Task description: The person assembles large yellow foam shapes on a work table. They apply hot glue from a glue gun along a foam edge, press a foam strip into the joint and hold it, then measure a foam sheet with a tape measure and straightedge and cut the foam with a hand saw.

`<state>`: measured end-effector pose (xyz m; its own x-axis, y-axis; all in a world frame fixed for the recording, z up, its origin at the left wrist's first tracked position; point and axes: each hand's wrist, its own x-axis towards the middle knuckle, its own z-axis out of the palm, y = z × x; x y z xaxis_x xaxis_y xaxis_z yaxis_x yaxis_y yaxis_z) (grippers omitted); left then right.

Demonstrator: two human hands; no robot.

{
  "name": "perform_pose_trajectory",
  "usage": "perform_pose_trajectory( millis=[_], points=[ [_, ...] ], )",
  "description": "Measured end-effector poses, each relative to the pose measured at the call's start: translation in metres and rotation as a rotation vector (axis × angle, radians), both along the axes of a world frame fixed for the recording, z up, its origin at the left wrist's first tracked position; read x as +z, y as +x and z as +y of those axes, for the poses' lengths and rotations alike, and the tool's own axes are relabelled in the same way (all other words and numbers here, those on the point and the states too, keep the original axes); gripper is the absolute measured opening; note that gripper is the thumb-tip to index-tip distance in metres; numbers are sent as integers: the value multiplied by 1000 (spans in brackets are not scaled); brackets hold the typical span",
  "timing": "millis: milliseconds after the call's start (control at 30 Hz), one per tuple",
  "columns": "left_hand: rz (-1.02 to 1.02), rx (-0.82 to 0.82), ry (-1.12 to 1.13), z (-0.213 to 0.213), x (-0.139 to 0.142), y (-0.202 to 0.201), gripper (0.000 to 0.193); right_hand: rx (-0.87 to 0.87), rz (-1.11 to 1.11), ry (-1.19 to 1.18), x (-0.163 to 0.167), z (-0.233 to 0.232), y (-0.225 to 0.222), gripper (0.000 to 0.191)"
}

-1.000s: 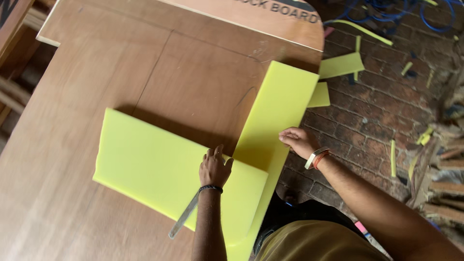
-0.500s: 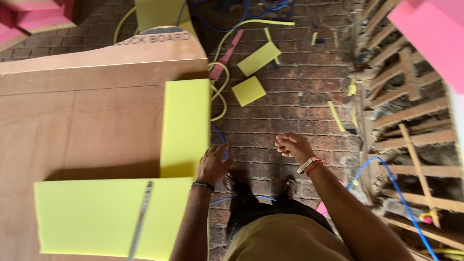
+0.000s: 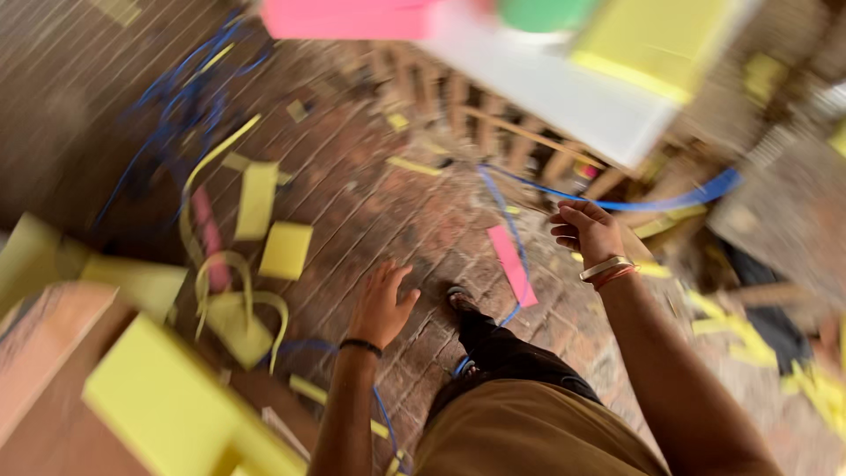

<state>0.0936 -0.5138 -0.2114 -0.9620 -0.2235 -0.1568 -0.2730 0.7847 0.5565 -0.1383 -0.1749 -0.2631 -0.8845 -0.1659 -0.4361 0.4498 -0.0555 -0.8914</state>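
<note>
In the blurred head view, the left hand (image 3: 381,304) hangs empty with fingers spread above the red brick floor (image 3: 379,207). The right hand (image 3: 586,231), loosely curled, holds nothing, near a pink foam strip (image 3: 512,264). A yellow foam sheet (image 3: 163,401) lies on the brown plywood board (image 3: 44,339), lower left.

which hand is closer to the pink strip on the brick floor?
Right. The right hand hangs just up-right of the pink strip, almost beside it. The left hand is farther, off to its lower left. Both hands look empty.
</note>
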Motion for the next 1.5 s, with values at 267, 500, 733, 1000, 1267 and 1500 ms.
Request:
perform_pose_trajectory(
  millis=[267, 500, 733, 1000, 1267, 1500],
  points=[
    [21, -426, 228, 190, -26, -27, 45, -524, -63, 28, 38, 266, 184, 22],
    [100, -721, 272, 357, -16, -59, 44, -854, -86, -71, 26, 436, 265, 21],
    [-180, -741, 307, 613, 1, -90, 42, -910, -73, -162, 25, 622, 305, 20],
    [-124, -1123, 391, 899, 13, -92, 45, -1158, -112, -48, 38, 822, 366, 20],
    [-380, -1025, 588, 1054, -41, -139, 62, -1165, -135, -74, 19, 943, 336, 20],
    [-646, -481, 913, 1192, -100, -229, 64, -1186, -250, 54, 12, 1083, 287, 23]
  ],
)
